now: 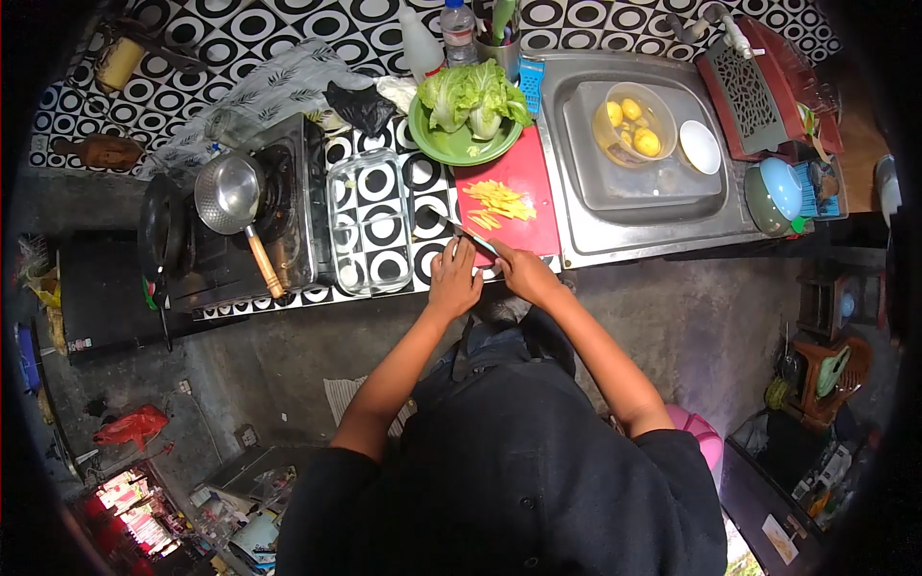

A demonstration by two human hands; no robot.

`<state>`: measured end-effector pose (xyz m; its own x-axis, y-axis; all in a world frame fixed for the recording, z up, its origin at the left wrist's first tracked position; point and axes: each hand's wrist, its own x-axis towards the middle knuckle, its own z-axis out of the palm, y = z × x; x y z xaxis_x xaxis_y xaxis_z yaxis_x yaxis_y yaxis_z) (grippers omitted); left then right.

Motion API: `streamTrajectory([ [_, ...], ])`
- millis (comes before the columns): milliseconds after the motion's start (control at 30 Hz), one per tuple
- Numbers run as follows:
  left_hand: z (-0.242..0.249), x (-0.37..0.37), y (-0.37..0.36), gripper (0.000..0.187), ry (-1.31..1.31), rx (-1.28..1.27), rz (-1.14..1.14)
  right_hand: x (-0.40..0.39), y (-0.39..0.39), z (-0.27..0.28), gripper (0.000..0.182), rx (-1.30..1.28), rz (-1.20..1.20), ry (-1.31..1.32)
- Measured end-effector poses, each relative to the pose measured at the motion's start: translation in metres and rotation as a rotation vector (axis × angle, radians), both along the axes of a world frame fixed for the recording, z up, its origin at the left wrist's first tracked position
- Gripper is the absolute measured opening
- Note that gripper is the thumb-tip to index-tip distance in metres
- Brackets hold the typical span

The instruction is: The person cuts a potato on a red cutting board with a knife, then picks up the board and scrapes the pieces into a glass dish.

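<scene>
Right hand (526, 276): closed round the handle of a knife (473, 235), index finger stretched toward the blade, which slants across the board's near left corner. Left hand (456, 276): just beside the blade, fingers partly extended and close together, thumb apart; whether it pins anything underneath cannot be told. Board (534, 171): red, flat on the counter, left of the sink. Strips (497, 200): yellow, cut thin, in a loose pile mid-board, beyond the knife. Bowl (463, 153): green, at the board's far end, filled with lettuce (468, 99). Dish (335, 240): clear glass, rectangular, left of the board. Saucepan (228, 192): on the stove (314, 182), wooden handle toward the person. Sink (560, 144): steel; inside, a translucent tub (602, 142) of round yellow vegetables (645, 143), a white bowl (700, 147) just beside it.
</scene>
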<state>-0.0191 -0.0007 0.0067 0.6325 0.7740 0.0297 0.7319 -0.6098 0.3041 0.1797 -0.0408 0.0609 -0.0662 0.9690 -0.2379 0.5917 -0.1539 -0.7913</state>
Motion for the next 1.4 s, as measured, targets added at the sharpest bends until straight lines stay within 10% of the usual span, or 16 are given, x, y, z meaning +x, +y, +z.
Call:
streamTrajectory([
  [1400,0.002,-0.002,0.001,0.062,-0.053,0.011,0.001,-0.002,0.003,-0.015,0.044,0.012,-0.015,-0.025],
])
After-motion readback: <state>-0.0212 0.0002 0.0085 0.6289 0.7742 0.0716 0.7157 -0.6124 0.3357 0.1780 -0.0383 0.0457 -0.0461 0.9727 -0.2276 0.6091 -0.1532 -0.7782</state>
